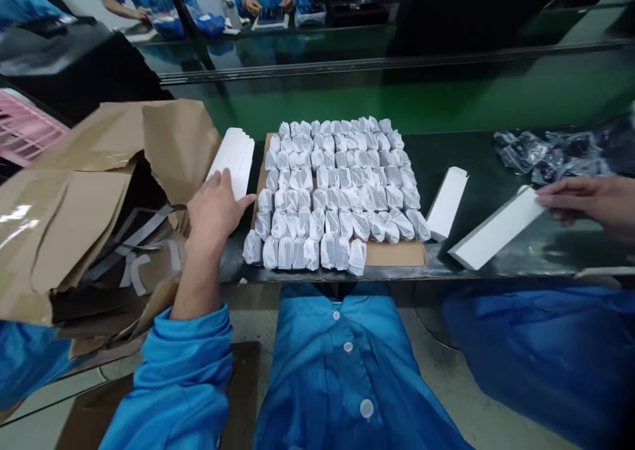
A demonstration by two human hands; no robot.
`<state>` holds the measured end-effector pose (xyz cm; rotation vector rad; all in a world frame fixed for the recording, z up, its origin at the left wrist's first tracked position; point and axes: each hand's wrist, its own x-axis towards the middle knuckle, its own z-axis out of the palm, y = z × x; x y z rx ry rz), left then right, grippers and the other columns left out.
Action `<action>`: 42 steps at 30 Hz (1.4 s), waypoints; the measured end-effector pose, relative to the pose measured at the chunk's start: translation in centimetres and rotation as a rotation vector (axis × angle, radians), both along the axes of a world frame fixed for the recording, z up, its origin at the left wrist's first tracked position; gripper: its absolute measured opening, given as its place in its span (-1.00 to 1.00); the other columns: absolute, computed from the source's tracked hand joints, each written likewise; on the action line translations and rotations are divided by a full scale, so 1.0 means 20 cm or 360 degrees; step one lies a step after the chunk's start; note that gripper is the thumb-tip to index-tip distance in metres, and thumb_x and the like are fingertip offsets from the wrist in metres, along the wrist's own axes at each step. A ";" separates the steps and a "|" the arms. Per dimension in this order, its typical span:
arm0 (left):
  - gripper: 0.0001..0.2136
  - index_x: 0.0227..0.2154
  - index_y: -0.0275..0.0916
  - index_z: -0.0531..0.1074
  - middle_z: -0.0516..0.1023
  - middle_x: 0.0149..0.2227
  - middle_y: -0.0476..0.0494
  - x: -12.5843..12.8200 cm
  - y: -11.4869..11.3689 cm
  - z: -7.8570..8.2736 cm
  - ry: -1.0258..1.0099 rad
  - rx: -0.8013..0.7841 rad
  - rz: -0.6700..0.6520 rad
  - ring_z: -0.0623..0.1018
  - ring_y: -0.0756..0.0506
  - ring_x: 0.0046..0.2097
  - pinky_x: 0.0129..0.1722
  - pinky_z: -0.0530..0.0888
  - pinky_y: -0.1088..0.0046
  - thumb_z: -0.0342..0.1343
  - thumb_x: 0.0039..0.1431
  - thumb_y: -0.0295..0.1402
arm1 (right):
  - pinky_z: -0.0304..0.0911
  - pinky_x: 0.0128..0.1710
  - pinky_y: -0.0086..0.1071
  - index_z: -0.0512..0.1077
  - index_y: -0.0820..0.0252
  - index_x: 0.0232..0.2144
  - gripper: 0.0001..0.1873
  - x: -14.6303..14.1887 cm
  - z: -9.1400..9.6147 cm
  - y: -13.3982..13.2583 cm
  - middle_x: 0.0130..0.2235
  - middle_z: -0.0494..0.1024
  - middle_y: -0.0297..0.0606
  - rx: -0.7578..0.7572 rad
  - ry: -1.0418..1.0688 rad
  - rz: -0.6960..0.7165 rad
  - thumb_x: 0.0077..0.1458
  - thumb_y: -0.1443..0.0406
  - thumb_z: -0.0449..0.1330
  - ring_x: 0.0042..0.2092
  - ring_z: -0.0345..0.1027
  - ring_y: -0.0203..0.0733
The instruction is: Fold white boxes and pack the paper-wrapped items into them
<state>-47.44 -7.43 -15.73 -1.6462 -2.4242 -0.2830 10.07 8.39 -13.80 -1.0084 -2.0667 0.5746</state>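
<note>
My left hand (215, 205) reaches to a stack of flat white cartons (237, 155) at the left of the bench. Its fingertips rest at the near end of the stack, and its thumb stretches out to the right. My right hand does not show. Just right of my left hand, small grey pieces wrapped in thin white sheets (342, 179) stand in several close rows on a brown cardboard sheet (397, 254). A long white box (448, 202) lies to the right of those rows.
From the right edge another person's hand (585, 202) touches a long white box (501, 228). Crumpled clear plastic bags (546, 152) lie behind it. An open cardboard carton (74, 205) with paper strips stands at left. Other people work beyond the green bench (347, 99).
</note>
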 end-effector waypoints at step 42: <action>-0.71 -0.37 -0.28 0.56 0.58 -0.48 -0.04 0.61 -0.56 -0.15 -0.2466 0.0604 0.0011 0.55 -0.04 -0.47 -0.47 0.51 0.50 0.34 -0.01 -0.13 | 0.33 -0.09 -0.07 0.14 0.46 0.30 -0.16 -1.18 -0.09 -0.97 0.04 0.49 0.17 0.0437 -0.0937 0.0435 0.20 0.00 0.22 -0.01 0.41 0.18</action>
